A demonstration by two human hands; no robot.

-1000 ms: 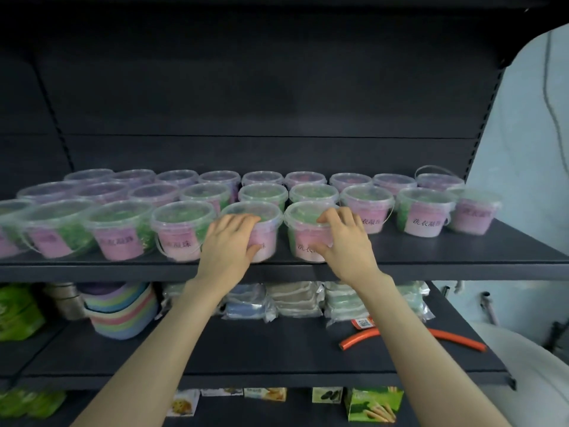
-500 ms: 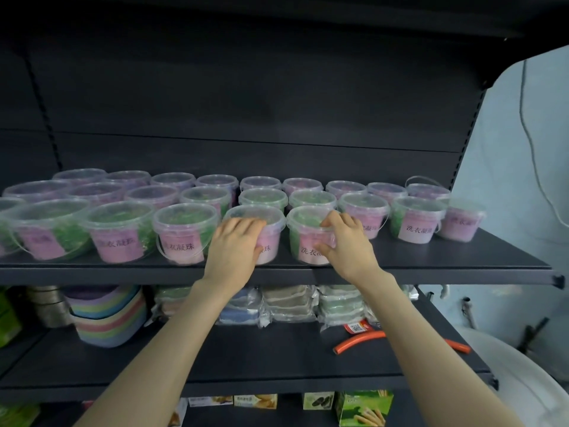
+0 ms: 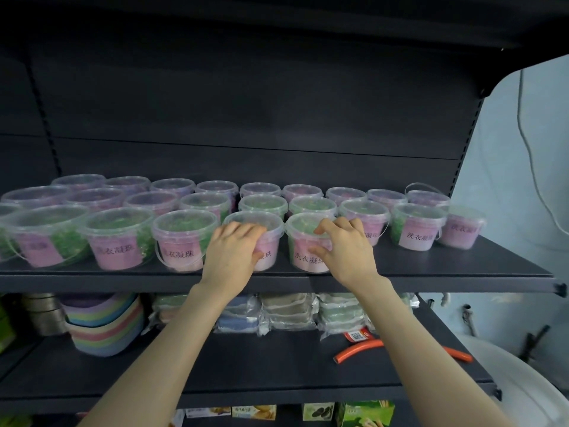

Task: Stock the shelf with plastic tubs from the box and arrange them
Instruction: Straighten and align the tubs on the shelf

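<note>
Three rows of clear lidded plastic tubs with pink labels and green or pink contents fill the dark upper shelf (image 3: 446,268). My left hand (image 3: 232,252) grips a front-row tub (image 3: 268,221), its fingers over the lid rim and its palm against the front. My right hand (image 3: 343,251) holds the neighbouring tub (image 3: 303,257), with fingers on the lid and thumb on the label. The two tubs stand side by side near the shelf's front edge. No box is in view.
More tubs (image 3: 120,238) stand to the left and others (image 3: 417,231) to the right. The lower shelf holds stacked coloured bowls (image 3: 104,329), metal tins (image 3: 46,312), wrapped cloth packs (image 3: 289,312) and an orange hose (image 3: 358,349). Snack boxes (image 3: 365,414) sit below.
Both hands have stayed on the same two front-row tubs. The tubs have barely moved. My view has shifted slightly.
</note>
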